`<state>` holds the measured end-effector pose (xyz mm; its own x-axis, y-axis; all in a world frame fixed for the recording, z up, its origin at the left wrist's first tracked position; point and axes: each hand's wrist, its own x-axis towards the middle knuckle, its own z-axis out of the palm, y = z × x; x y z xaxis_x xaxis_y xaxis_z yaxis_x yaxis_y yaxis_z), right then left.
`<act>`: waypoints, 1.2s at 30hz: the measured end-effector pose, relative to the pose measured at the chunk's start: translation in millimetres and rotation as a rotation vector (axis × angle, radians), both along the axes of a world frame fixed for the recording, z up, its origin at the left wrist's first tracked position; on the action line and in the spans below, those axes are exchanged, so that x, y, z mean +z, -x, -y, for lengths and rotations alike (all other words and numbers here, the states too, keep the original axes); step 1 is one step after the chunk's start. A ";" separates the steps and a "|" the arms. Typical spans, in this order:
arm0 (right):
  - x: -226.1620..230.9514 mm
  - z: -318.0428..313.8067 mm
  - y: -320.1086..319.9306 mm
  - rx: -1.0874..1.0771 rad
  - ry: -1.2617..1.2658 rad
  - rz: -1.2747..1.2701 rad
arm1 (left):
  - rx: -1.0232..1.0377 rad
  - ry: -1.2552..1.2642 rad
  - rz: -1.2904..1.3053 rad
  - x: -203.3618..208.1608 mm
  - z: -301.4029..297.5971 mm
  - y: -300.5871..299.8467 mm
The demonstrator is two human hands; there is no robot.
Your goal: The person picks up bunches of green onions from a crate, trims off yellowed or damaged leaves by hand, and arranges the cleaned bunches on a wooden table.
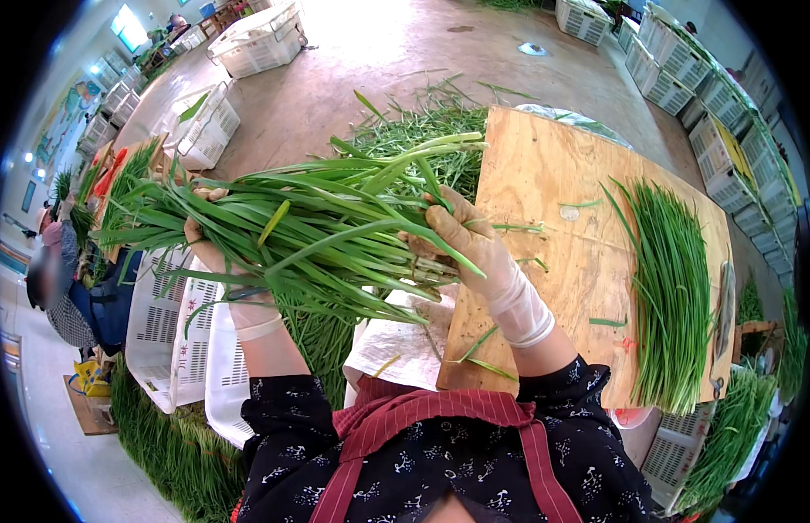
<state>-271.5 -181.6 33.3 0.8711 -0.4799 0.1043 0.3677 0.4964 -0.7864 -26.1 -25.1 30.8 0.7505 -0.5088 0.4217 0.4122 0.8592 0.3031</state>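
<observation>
A loose bunch of long green garlic chives lies across both my gloved hands, held up in front of me. My left hand is closed around the leafy end, with part of its fingers hidden under the leaves. Around the stem ends my right hand is closed, beside the left edge of a wooden board. A few stray leaves stick out past the right fingers. On the board's right side rests a neat, straightened bundle of chives.
A heap of loose green leaves lies on the floor beyond my hands. White plastic crates stand at my left, above more piled chives. Stacked crates line the right wall. Another person is at the far left.
</observation>
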 end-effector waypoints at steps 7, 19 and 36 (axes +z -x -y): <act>-21.9 40.0 48.6 -0.341 0.158 -0.126 | 0.004 -0.005 -0.039 -19.4 -17.4 -21.5; -9.2 184.3 -24.3 -0.482 1.456 -1.144 | 0.240 -0.184 -0.136 -28.3 -57.9 -45.5; -38.2 98.4 -14.1 0.146 0.269 -0.201 | 0.168 -0.175 -0.134 -43.9 -86.1 -62.9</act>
<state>-257.5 -280.0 -4.9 0.9444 -0.3273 0.0295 0.1327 0.2978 -0.9454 36.8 61.0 -13.0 0.8739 -0.4286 0.2295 0.3145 0.8584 0.4053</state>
